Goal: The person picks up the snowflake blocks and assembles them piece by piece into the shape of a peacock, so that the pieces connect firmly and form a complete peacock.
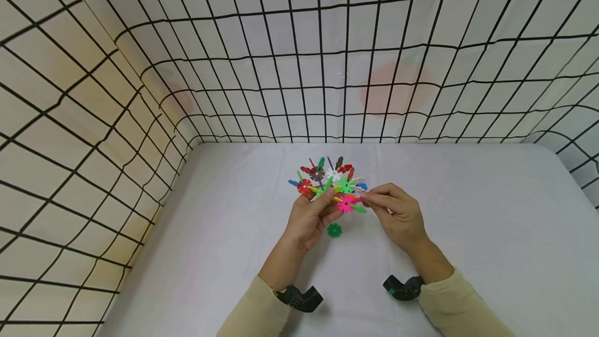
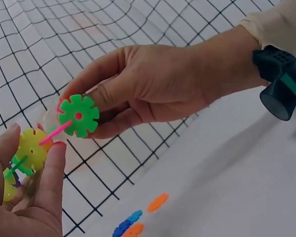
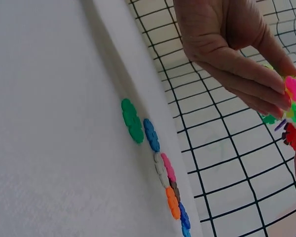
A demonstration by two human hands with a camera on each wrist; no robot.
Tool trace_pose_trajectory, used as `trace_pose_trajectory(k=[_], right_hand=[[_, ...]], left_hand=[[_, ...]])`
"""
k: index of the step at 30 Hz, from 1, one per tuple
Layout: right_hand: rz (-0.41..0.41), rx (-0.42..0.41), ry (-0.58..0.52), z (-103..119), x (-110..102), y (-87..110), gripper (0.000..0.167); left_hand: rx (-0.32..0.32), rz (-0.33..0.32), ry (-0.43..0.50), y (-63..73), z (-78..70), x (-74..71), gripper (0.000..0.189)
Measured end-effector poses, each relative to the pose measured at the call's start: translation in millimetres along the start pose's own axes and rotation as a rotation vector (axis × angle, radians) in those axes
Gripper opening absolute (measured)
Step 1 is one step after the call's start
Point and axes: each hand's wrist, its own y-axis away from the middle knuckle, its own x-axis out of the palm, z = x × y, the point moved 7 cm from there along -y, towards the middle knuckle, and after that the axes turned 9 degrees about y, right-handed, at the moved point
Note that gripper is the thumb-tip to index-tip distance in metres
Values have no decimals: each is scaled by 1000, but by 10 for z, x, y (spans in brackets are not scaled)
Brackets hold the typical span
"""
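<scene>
A many-coloured cluster of interlocked notched flower discs is held up over the table. My left hand grips it from the near left, thumb on top. In the left wrist view, my left fingers hold a yellow disc, which joins a pink disc seen edge-on. At the cluster's right side my right hand pinches a disc; beside its fingertips in the left wrist view is a green disc, touching the pink one. The right wrist view has my left hand at the top, with only part of the cluster showing.
A loose green disc lies on the white tabletop below the hands. Several other loose discs, among them a blue one and an orange one, lie beyond it. Black wire mesh stands along the back and sides.
</scene>
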Motion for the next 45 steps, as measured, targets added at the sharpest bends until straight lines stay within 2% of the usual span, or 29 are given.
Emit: trace_pose_trajectory(k=[4,7,16,27,33,37,45], right_hand=[[-35,-62,25,33,-23,-11,24],[-72,-99,46,57,-22,-3,11],[-218,-204,168,82,3,73,33],[-280,-283,195,193,7,85,34],[-308,-330,200,266,31,81,32],[-325,-331,176,280,40,86,29],[-386,-286,171,259,40,118,30]], left_hand=[[15,38,-8,12,-14,29,53],[16,41,-11,22,-14,32,50],[31,31,14,27,-15,23,51],[40,2,64,28,33,13,47],[40,12,88,30,20,13,49],[36,26,96,36,6,30,46],[44,81,99,42,-1,84,57]])
